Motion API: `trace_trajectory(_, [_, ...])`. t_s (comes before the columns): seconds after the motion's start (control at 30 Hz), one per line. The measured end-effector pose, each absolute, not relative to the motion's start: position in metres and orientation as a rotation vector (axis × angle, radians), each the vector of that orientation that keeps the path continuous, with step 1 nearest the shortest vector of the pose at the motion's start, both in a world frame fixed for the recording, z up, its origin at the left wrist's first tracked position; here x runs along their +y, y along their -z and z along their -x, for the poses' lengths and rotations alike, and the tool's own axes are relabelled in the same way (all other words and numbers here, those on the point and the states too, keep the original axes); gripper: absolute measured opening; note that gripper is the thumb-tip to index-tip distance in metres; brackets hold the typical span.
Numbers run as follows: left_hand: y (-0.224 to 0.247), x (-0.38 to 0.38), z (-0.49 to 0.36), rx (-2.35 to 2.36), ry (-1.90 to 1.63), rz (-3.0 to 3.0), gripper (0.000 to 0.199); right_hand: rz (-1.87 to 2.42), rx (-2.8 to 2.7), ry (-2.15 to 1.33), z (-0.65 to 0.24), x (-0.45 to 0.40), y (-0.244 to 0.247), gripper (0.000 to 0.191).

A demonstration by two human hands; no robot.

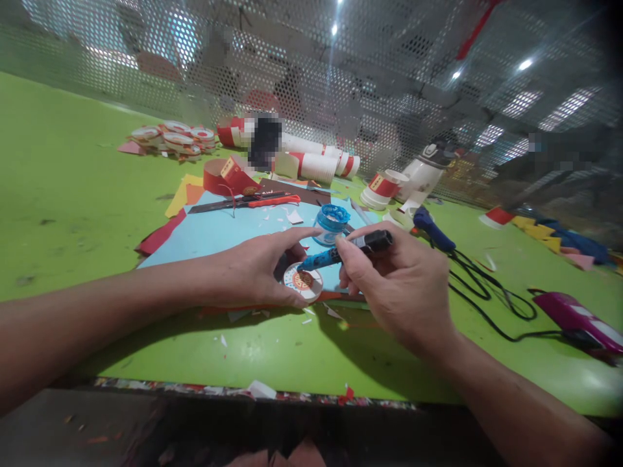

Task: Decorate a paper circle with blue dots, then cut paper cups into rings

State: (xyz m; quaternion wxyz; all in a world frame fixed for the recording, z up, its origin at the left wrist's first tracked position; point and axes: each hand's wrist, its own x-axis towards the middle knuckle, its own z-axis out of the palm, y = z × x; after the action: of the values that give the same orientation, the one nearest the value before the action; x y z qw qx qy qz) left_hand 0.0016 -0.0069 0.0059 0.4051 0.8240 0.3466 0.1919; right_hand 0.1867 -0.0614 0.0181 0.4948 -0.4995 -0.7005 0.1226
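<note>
A small round white disc [315, 285], with an orange-and-gold emblem in its middle and blue marks around it, is held by its edge between the thumb and fingers of my left hand [257, 263]. My right hand [403, 279] grips a marker [321, 260] whose barrel is smeared with blue. Its black end points up to the right, and its blue tip touches or nearly touches the disc's upper face. Just behind the disc stands an open clear jar [333, 224] with blue paint on its rim. Beneath lies light blue paper [175, 250] with white scraps.
Behind lie an orange-handled cutting tool [275, 201], a red paper band [217, 176], piled discs [178, 138] and stacked paper cups [311, 167]. To the right are a cup [382, 189], a white jug [422, 172], a blue-handled corded tool [433, 229] and a purple device [579, 318].
</note>
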Motion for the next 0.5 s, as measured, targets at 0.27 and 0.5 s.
trace_trajectory(0.27, [-0.0021, -0.0054, -0.0009, 0.859, -0.485, -2.048, 0.092, 1.174, -1.867, -0.225, -0.1891, -0.0645, -0.0237, 0.007])
trace_trajectory(0.5, [-0.0074, -0.0063, 0.0045, 0.798, -0.409, -2.02, 0.088, 1.179, -1.817, -0.256, -0.1882, -0.0616, -0.0224, 0.009])
